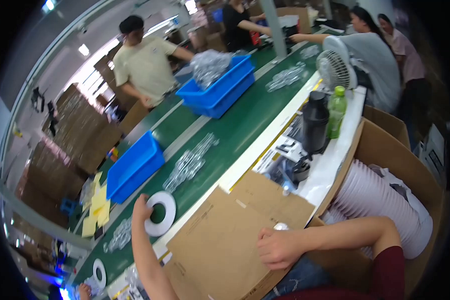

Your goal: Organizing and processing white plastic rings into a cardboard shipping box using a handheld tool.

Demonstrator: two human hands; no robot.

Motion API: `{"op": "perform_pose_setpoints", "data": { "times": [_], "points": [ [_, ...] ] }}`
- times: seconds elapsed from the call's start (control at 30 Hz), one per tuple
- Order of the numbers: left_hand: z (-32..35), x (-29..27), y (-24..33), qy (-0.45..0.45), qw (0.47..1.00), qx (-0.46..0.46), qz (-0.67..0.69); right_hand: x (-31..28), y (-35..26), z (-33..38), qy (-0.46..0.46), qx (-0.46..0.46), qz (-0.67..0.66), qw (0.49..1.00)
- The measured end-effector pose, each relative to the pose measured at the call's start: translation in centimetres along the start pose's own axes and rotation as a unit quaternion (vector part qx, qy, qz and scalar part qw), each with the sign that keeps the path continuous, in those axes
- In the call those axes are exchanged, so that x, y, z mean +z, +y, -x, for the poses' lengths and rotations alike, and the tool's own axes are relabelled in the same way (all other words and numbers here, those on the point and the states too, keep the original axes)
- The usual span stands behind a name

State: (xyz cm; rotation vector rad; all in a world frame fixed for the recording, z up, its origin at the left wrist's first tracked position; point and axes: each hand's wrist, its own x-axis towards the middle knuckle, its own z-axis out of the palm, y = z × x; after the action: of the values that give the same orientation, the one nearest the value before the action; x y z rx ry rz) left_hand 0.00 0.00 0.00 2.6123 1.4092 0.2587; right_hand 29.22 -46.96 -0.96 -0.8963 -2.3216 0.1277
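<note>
My left hand (142, 209) reaches out over the green conveyor belt (235, 131), its fingers closed on the left edge of a flat white ring (170, 214). Green belt shows through the ring's hole. My right hand (279, 250) rests in a fist on a flattened brown cardboard sheet (220, 240) in front of me. A small white piece (281, 226) shows beside its knuckles; whatever the fist holds is hidden. Just beyond the ring, a bundle of clear plastic-wrapped parts (190, 162) lies on the belt.
Blue bins (135, 170) stand along the belt, one filled with clear bags (210, 67). At right are a black bottle (315, 122), a green bottle (337, 112), a white fan (335, 67) and a carton (385, 132) holding stacked white rings (385, 200). Several people work nearby.
</note>
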Motion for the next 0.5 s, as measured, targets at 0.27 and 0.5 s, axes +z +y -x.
{"op": "perform_pose_setpoints", "data": {
  "times": [0.27,0.5],
  "points": [
    [-0.9,0.9,-3.2,0.151,0.988,0.021,0.013,0.9,0.8,-0.6,0.042,-0.017,-0.016,0.999],
    [2.0,-3.8,9.6,0.285,0.941,0.18,0.023,0.3,0.9,-0.8,-0.07,0.104,0.053,0.991]
  ]
}}
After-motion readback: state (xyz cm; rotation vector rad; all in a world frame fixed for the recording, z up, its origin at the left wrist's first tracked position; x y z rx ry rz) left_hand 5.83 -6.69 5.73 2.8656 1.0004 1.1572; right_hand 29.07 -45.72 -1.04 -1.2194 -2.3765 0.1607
